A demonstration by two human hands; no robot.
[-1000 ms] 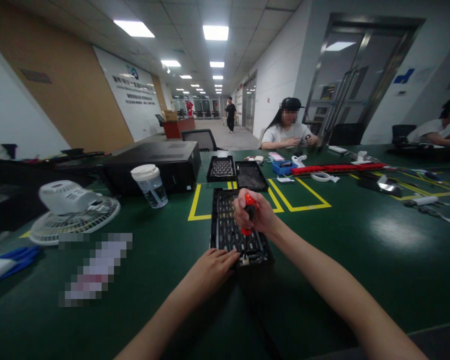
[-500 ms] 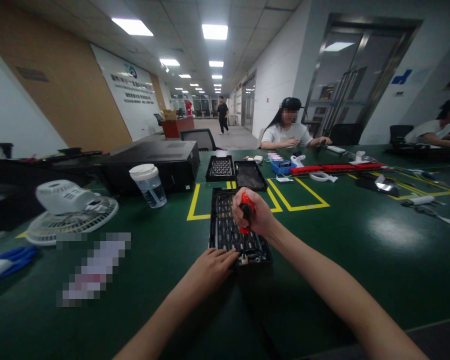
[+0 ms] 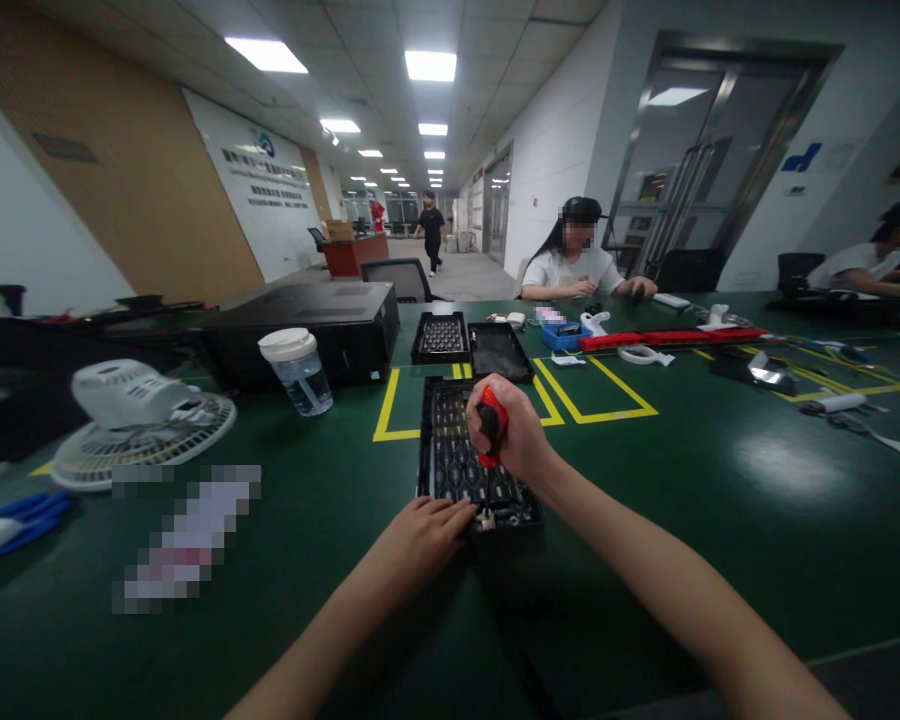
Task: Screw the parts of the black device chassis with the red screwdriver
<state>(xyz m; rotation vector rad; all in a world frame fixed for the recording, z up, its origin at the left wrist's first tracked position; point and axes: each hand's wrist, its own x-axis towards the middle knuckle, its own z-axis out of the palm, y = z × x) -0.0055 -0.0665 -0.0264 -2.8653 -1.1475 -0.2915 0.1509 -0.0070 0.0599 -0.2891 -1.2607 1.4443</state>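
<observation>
A red and black screwdriver [image 3: 493, 408] stands upright in the fist of my right hand [image 3: 523, 430]. Its shaft points down at small fittings near the front edge of a black case [image 3: 459, 462], which has rows of rounded cells inside. Whether the tip sits in a screw is too small to tell. My left hand [image 3: 429, 532] lies on the near left corner of that case, its fingers stretched towards the screwdriver's tip. Behind the case are a second black case [image 3: 441, 338] with rows of cells and an open black tray [image 3: 501, 352].
Left of me are a white fan [image 3: 139, 415], a lidded cup [image 3: 298, 370], a large black box [image 3: 307, 325] and a blue-white glove [image 3: 22, 525]. A blue bin [image 3: 561, 332], a red strip [image 3: 675, 338] and a tape roll [image 3: 637, 354] lie farther right. A person [image 3: 577, 255] sits opposite.
My hands, the screwdriver and the case hold nearly the same place. In the background a walking person has shifted left. The seated person's hand on the right has drawn in slightly.
</observation>
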